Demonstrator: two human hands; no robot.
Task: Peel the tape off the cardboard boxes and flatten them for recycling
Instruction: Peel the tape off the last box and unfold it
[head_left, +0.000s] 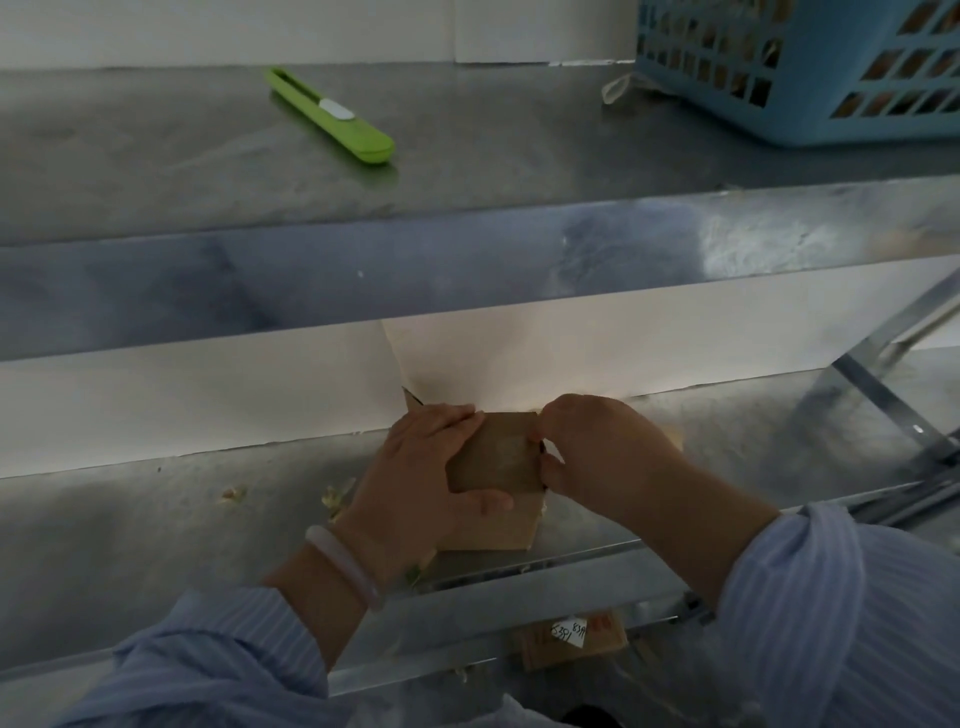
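Gripping a small brown cardboard box (498, 457), the left hand (410, 478) curls round it; the right hand (602, 452) pinches its right edge.

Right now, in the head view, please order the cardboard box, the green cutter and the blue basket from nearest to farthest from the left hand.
1. cardboard box: held in the left hand, over the lower shelf.
2. green cutter: on the tabletop, up and left.
3. blue basket: on the tabletop, far right.

the box (496, 460) sits on the lower shelf (156, 545) between my left hand (415, 483) and right hand (605, 449); on the desk (156, 161) above, the cutter (329, 115) lies left of the basket (810, 111).
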